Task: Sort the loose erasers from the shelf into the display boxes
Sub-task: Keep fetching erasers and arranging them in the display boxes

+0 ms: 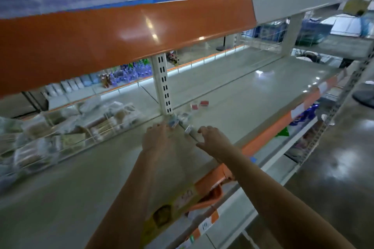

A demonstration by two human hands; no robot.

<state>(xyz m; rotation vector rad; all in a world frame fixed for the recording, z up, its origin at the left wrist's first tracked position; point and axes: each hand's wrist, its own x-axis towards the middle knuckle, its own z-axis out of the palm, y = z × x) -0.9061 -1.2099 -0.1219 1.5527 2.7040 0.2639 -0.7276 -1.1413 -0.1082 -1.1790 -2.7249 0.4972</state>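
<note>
The view is motion-blurred. Both my arms reach onto a pale shelf (232,95). My left hand (154,137) lies palm down, its fingertips touching a small blue-and-white eraser (173,123). My right hand (212,137) hovers with fingers spread and curled, just right of another small eraser (188,129). More loose erasers (185,117) lie in a blurred cluster behind them, near the white upright post (163,87). Two red erasers (200,104) lie further back. A yellow-and-orange display box (182,202) sits at the shelf's front edge under my forearms.
Clear dividers hold bagged goods (60,133) on the shelf's left part. An orange shelf fascia (121,34) hangs overhead. Lower shelves with goods (303,115) drop away at right, beside a glossy floor (334,168).
</note>
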